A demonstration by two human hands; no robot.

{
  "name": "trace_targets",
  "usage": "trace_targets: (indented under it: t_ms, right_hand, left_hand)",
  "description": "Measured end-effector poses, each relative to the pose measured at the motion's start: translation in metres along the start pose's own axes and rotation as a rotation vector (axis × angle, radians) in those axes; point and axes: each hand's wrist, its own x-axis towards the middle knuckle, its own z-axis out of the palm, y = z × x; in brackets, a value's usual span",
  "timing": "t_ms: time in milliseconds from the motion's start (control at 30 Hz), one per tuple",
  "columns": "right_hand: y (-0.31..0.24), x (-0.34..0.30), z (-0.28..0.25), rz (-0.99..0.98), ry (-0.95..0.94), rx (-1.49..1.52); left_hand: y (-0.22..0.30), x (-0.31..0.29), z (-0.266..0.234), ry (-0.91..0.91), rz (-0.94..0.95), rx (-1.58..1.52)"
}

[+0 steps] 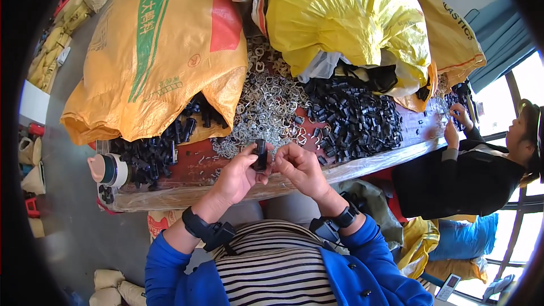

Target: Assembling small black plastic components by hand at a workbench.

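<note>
A small black plastic part (pixel 260 156), roughly block-shaped, is held upright in my left hand (pixel 240 171), between thumb and fingers. My right hand (pixel 301 168) is close beside it, thumb and forefinger pinched together near the part's right side. Whatever the right fingertips hold is too small to make out. Behind my hands lies a pile of small silvery metal rings and clips (pixel 263 107). To its right spreads a heap of small black plastic pieces (pixel 360 122). Larger black parts (pixel 141 158) are heaped at the left.
An orange woven sack (pixel 187 73) and a yellow sack (pixel 345 17) stand on the red table (pixel 198 161). A white cup with a pink lid (pixel 110 170) is at the left table corner. On the right, a co-worker (pixel 464 175) handles small parts. More sacks (pixel 419 243) lie lower right.
</note>
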Motion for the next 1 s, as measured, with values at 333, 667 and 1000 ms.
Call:
trace_targets:
  t_ms: [333, 667, 1000]
  right_hand:
    - [-0.022, -0.018, 0.0, -0.489, 0.027, -0.996]
    - [-0.017, -0.005, -0.002, -0.539, -0.077, -0.984]
    - [-0.018, -0.004, -0.007, -0.292, -0.272, -0.902]
  left_hand:
    - [-0.012, -0.013, 0.009, 0.031, -0.081, 0.204]
    - [-0.017, -0.01, 0.006, 0.039, -0.142, 0.249]
    - [-0.024, -0.016, -0.002, -0.004, -0.262, 0.3]
